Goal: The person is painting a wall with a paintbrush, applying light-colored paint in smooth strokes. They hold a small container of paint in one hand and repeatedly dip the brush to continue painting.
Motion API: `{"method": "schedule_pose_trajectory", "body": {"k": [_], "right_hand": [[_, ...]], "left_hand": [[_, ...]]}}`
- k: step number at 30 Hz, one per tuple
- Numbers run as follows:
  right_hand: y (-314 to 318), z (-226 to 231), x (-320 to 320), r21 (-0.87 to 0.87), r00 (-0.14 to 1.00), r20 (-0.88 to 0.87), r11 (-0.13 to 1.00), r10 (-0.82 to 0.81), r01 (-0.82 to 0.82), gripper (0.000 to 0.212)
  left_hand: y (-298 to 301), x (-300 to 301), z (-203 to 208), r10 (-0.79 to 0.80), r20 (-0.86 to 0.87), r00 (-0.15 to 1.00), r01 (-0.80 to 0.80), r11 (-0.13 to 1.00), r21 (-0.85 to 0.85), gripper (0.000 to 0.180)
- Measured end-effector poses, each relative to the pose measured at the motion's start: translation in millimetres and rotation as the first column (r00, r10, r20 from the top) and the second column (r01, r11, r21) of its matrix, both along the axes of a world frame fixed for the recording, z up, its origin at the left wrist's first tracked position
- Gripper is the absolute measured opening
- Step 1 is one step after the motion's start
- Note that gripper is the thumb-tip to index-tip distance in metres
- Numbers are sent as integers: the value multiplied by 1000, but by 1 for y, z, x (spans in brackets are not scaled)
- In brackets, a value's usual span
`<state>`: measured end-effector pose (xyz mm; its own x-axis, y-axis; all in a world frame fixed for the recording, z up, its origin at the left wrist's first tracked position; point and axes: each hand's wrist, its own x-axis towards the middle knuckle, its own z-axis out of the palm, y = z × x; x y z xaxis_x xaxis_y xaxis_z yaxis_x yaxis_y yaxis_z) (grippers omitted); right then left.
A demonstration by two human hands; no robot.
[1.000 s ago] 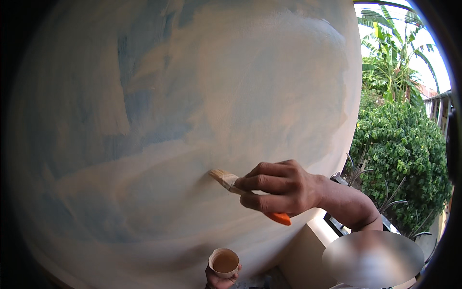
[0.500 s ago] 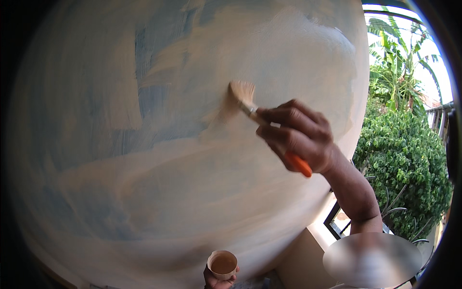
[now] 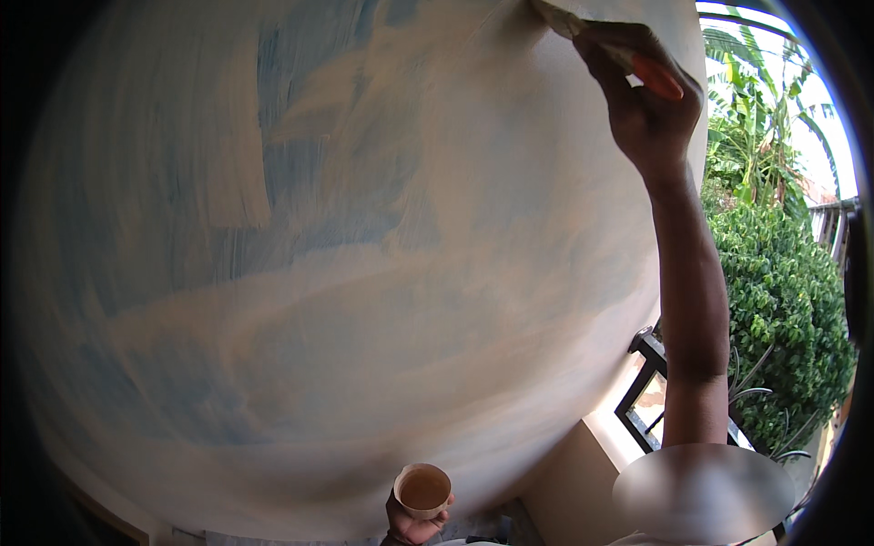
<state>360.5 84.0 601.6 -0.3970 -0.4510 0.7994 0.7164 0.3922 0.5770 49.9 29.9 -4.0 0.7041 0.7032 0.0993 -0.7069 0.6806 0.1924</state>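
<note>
A wall (image 3: 346,209) fills most of the view, streaked with cream paint over a blue-grey coat. High at the upper right, my right hand (image 3: 651,100) is closed around a paintbrush (image 3: 566,22) with an orange-tipped handle. Its bristles meet the wall near the top edge of the picture and are partly cut off there. Low in the middle, my left hand (image 3: 417,528) grips a small round cup (image 3: 424,491) from below. Brownish-cream paint lies inside the cup.
To the right, past the wall's edge, stand a dense green bush (image 3: 774,291) and tall broad-leaved plants (image 3: 751,118). A black metal railing (image 3: 645,382) rises by a low ledge (image 3: 569,464) at the lower right. A blurred oval covers part of the lower right corner.
My right hand has swept the paintbrush up and to the right along the wall, and the arm is now stretched upward. My left hand with the cup has hardly moved.
</note>
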Motion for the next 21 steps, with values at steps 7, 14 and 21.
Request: {"method": "schedule_pose_trajectory", "body": {"k": [7, 14, 21], "right_hand": [[-28, -175, -84, -632, 771, 501, 775, 393, 15, 14], [-5, -3, 67, -291, 938, -241, 903, 250, -316, 12], [-4, -45, 38, -59, 999, -29, 998, -39, 37, 18]], "left_hand": [[5, -3, 14, -134, 219, 967, 171, 972, -161, 61], [2, -4, 13, -118, 220, 968, 150, 979, -135, 61], [6, -1, -5, -95, 220, 971, 127, 983, -134, 65]]}}
